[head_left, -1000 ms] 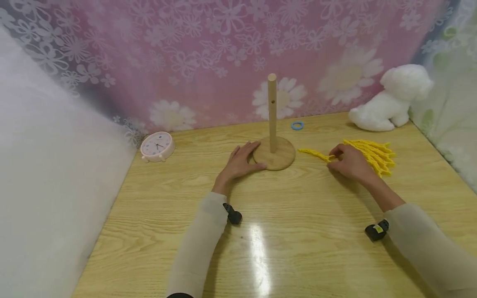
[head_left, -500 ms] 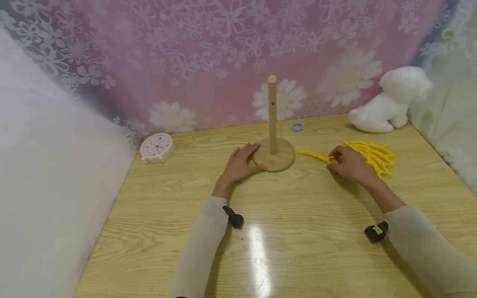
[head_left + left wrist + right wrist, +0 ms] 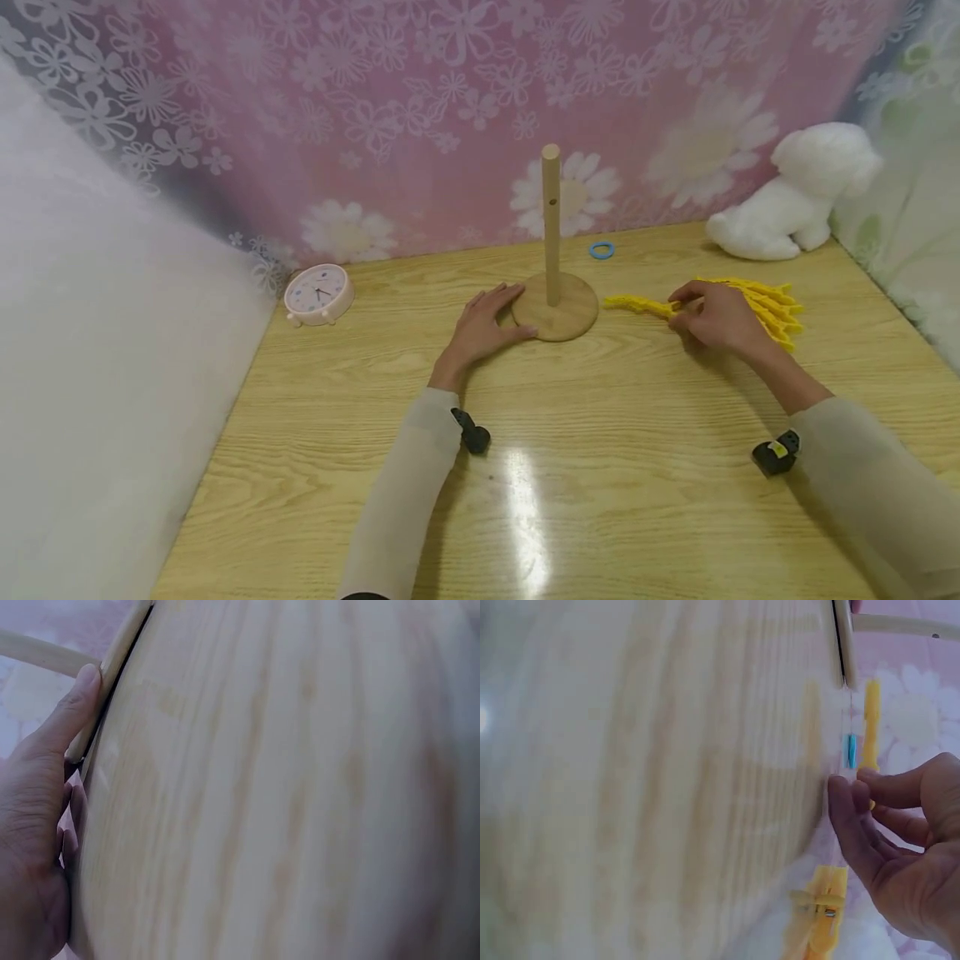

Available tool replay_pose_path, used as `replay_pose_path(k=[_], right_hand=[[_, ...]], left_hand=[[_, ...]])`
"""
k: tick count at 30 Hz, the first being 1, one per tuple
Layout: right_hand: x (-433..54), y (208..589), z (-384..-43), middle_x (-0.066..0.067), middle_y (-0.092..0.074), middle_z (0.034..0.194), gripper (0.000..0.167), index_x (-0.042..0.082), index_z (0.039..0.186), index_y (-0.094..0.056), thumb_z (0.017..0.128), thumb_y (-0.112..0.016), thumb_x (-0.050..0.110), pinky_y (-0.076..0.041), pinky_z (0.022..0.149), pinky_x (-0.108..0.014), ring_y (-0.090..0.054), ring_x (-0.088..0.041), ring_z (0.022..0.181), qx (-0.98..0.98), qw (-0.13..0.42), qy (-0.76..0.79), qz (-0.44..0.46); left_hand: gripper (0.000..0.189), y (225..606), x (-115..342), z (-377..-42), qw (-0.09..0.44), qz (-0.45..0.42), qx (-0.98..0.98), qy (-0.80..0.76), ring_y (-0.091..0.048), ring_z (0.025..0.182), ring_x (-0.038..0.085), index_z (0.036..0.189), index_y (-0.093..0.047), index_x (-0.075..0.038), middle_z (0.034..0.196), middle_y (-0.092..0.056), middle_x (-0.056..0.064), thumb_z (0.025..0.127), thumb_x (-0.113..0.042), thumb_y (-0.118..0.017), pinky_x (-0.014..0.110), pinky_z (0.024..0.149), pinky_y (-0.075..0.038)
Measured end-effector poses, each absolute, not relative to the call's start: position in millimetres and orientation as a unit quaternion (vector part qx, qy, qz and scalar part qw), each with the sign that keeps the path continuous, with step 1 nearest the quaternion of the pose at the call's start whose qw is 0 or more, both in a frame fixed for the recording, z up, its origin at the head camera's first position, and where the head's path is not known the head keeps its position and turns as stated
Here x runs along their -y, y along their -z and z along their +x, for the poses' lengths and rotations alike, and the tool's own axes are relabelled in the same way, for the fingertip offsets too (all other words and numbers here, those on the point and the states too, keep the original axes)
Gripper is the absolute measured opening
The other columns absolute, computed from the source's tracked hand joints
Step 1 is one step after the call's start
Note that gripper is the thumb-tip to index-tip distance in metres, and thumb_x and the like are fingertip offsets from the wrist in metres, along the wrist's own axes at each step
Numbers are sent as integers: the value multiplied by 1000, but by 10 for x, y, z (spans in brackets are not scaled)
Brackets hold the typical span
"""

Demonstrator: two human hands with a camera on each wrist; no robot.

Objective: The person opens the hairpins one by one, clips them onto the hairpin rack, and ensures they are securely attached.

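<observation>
A round wooden base carries an upright wooden pole with a small hole near its upper part. My left hand rests against the base's left rim, fingers spread and fairly straight; in the left wrist view the thumb lies on the edge of the disc. To the right, my right hand pinches the right end of a slim, knobbly yellow strip between thumb and fingers. The strip's other end points at the base. Several more yellow strips with forked ends lie fanned out behind that hand, which partly covers them.
A blue ring lies behind the base to its right. At the back right sits a white plush dog, and a pink alarm clock lies at the back left of the wooden table. A pink flowered curtain hangs along the back.
The right hand has shifted slightly right and its fingers have changed their hold at the end of the yellow strip. The left hand stays at the base; the view has tilted a little.
</observation>
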State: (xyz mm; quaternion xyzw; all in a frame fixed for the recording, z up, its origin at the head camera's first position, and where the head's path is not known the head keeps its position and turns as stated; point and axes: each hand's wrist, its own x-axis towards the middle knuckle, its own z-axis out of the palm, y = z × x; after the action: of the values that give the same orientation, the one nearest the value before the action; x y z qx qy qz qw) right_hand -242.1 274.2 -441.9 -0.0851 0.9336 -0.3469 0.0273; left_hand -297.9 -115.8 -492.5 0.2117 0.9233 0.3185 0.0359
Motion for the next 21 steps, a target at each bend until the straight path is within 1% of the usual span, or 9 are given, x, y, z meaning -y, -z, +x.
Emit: replay_pose_path(k=[3,5,7,8,11,14,16,21], right_hand=[[-2718,4387,-2428,-26,-73,103,31,-4,124,-66,96,-72,9,-51,50,-32,-63,-21,62,-932,13,353,-85],[-2685,4377,-2437,-27,-71,110,30,-4,123,-66,96,-72,8,-50,47,-33,-60,-21,59,-932,2,351,-89],[-2645,4371,-2448,-29,-69,111,30,-5,122,-66,95,-71,5,-51,45,-34,-59,-22,56,-932,-4,350,-93],[-2623,4367,-2456,-29,-68,112,29,-5,122,-66,95,-70,5,-51,45,-34,-59,-23,57,-933,-8,347,-95],[-2552,4346,-2486,-29,-67,114,27,-7,121,-66,95,-69,2,-52,51,-35,-61,-26,67,-937,-20,332,-109],[-2473,4317,-2520,-29,-66,116,26,-7,119,-66,95,-67,1,-51,60,-39,-61,-30,77,-940,-29,317,-126],[-2424,4302,-2544,-29,-66,116,25,-8,118,-66,95,-66,1,-52,65,-43,-61,-31,79,-941,-34,308,-137],[-2338,4294,-2593,-30,-67,113,23,-8,115,-67,94,-68,2,-53,70,-50,-62,-33,79,-943,-49,297,-143]], left_hand=[[90,4915,1145,-2973,36,207,-923,-324,-20,159,19,164,-36,-34,170,-31,-5,88,-66,-73,43,131,-8],[90,4910,1140,-2962,36,202,-922,-328,-20,159,22,163,-37,-34,170,-31,-4,88,-65,-74,44,131,-8],[90,4907,1141,-2947,40,197,-922,-332,-18,160,25,163,-37,-35,170,-30,-4,87,-66,-74,46,130,-9],[90,4905,1143,-2940,43,195,-921,-334,-18,160,25,163,-37,-35,170,-30,-4,87,-66,-74,47,130,-9],[90,4902,1146,-2926,50,191,-921,-337,-16,160,27,163,-36,-37,171,-28,-4,86,-69,-73,49,130,-10],[90,4896,1147,-2924,50,192,-921,-337,-16,160,28,163,-36,-37,171,-28,-2,87,-69,-73,49,130,-11],[89,4890,1147,-2923,48,192,-921,-335,-18,160,27,163,-37,-36,171,-28,-2,87,-68,-73,48,130,-11],[89,4878,1136,-2928,49,193,-921,-334,-18,159,27,163,-37,-35,171,-28,-2,87,-67,-73,47,130,-11]])
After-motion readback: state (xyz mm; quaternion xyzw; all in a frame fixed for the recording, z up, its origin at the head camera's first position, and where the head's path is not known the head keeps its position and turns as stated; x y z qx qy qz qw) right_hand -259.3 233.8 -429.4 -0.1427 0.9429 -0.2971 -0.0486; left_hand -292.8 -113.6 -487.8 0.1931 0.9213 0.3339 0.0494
